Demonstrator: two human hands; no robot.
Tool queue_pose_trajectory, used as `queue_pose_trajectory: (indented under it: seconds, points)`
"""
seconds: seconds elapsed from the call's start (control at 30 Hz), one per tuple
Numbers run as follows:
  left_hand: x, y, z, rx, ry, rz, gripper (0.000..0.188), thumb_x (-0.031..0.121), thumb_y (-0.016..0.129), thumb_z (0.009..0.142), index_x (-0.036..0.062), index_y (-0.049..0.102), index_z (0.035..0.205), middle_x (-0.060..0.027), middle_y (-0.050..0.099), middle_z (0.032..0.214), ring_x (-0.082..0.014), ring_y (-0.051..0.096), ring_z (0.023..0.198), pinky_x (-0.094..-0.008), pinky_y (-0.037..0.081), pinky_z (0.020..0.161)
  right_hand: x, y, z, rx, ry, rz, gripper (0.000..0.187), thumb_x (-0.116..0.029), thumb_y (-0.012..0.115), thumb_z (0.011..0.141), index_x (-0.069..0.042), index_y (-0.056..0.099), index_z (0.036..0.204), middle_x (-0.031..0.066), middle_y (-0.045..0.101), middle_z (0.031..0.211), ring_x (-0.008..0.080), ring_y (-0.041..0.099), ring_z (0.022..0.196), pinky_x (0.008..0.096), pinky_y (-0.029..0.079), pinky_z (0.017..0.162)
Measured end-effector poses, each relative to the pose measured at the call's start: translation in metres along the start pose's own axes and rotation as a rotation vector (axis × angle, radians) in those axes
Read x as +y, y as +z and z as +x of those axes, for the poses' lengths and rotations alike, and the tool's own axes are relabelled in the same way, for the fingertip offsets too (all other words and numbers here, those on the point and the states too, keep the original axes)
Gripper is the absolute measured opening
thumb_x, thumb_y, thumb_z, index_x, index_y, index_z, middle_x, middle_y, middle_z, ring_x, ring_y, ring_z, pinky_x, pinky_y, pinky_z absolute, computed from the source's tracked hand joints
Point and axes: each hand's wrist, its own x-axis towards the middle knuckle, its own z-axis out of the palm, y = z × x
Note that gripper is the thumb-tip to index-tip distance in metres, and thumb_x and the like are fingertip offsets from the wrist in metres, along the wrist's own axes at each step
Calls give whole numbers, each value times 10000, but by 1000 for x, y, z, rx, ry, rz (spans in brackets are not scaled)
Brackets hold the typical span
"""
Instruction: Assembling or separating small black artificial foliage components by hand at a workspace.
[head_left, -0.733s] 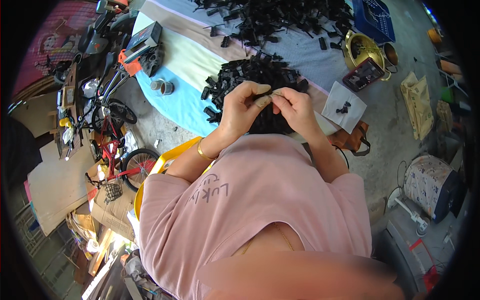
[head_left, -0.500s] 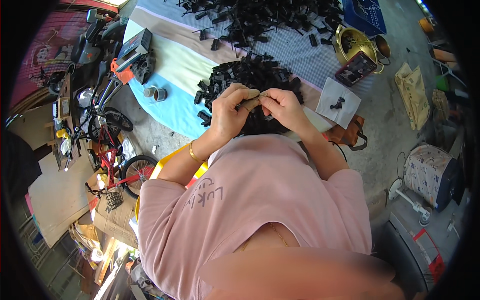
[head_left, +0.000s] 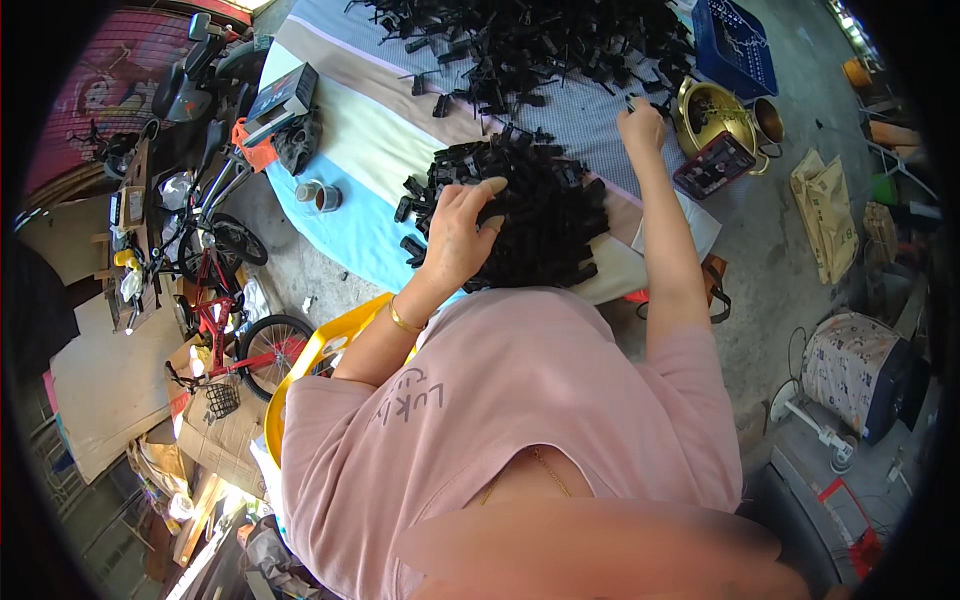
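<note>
Our hands have parted: the left hand (head_left: pixel 462 232) now rests spread and empty on the near pile of black parts (head_left: pixel 520 215), while the right hand (head_left: pixel 640 125) reaches far out, fingers pinching (holding what, we cannot tell) at the scattered black parts (head_left: pixel 530 45) — open cloth (head_left: pixel 375 135) lies leftward.

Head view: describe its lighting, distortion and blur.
Head view: bright even daylight, soft shadows only; fisheye bends the striped cloth edges and leaves black corners; the bottom strip is smeared; the left hand on the near pile of black parts is sharp, the right hand by the far heap slightly soft.
</note>
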Motion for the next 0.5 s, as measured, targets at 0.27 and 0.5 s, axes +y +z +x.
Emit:
queue_pose_trajectory:
  seconds: [0.27,0.5]
  points:
    - [-1,-1,-1,-47,10,-8,449,-15,661,623,70,568,1054,-78,589,839,-241,512,790,-328,435,727,3,19,30,-121,160,-104,272,-124,504,778,-31,591,1018,218,551,1072,370,558,966,428,458,824]
    - [-3,0,1,-79,-51,-17,519,-15,676,620,70,541,1113,-75,554,836,-224,506,774,-308,440,704,-21,-3,-1,-487,-220,69,321,-258,645,693,-61,644,946,172,620,979,333,588,916,387,458,813]
